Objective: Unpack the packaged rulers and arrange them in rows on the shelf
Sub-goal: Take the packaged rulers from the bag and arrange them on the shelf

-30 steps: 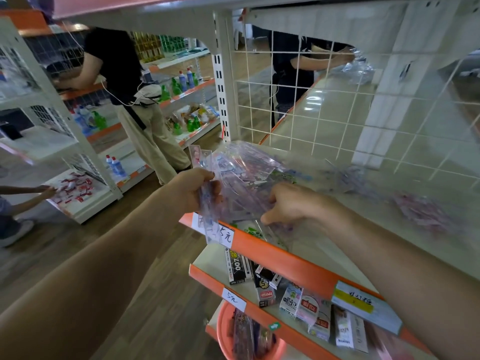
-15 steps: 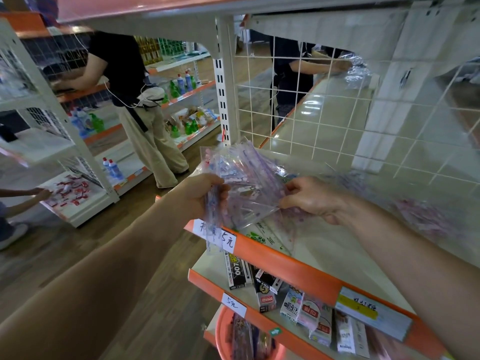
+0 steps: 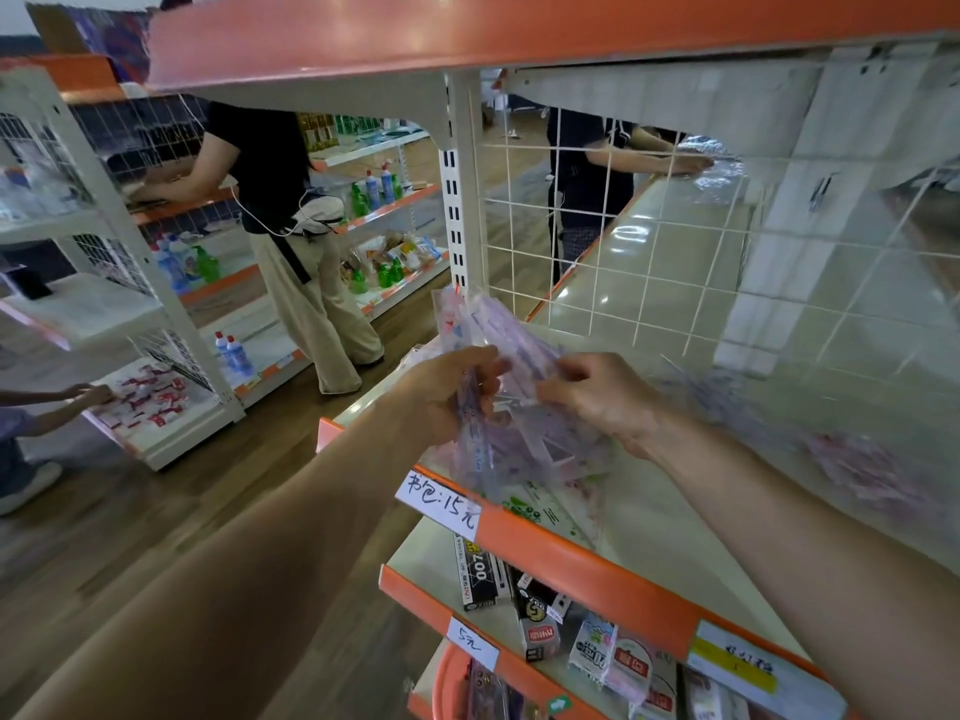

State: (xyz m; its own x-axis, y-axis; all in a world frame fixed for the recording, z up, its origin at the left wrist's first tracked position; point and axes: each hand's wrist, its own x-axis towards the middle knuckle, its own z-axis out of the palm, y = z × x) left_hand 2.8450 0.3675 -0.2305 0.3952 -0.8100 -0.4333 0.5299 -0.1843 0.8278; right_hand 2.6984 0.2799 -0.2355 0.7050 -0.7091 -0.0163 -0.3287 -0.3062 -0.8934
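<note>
Holding a clear bundle of packaged rulers [image 3: 511, 350] just above the front edge of the shelf [image 3: 675, 537], with the left hand [image 3: 447, 394] curled tight round its near side and the right hand [image 3: 605, 400] pinching the plastic on the other. Hanging right over the handwritten price tag [image 3: 439, 504] on the orange lip. Also spotting more blurry packs [image 3: 862, 459] lying further right on the same shelf, well apart.
</note>
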